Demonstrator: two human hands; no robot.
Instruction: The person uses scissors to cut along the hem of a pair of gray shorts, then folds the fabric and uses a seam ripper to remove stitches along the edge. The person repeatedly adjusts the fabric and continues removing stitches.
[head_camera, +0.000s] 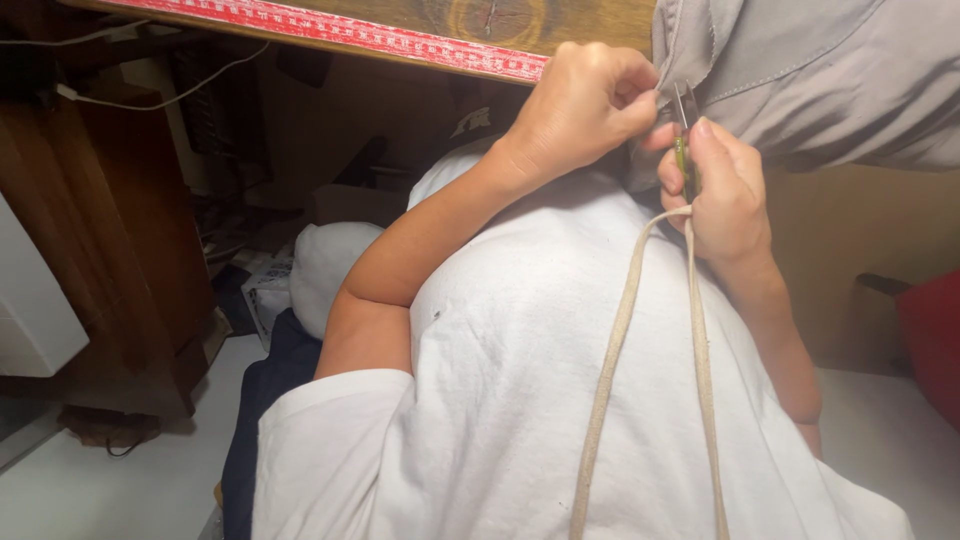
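— Snips (684, 125) up at the edge of the grey garment (830, 80), that's what I'm watching from my end. The right hand (725, 200) is closed round the small green-handled tool, blades pointing up into the cloth.

— And the other hand?

— Left hand (580, 105) is pinched shut on the fabric edge, thumb and fingers right beside the blades, nearly touching them. The garment hangs off the wooden surface (560, 20) with the red measuring strip (380, 40) along its lip.

— Where's the risk, then?

— Two spots, as I judge it. The left fingertips sit so near the tips that a slip of the blades could nick them. And the cloth is bunched where it's held, so a cut meant for a thread could catch the fabric itself.

— That beige tape (615, 340) matter?

— It loops up from below, over the white shirt (520, 400), and passes under the right hand. If it pulls taut it could tug that wrist mid-cut. I can't tell whether it's tied to the tool or just draped.

— Light?

— Dim under the surface, so the thread itself is too small for me to make out.
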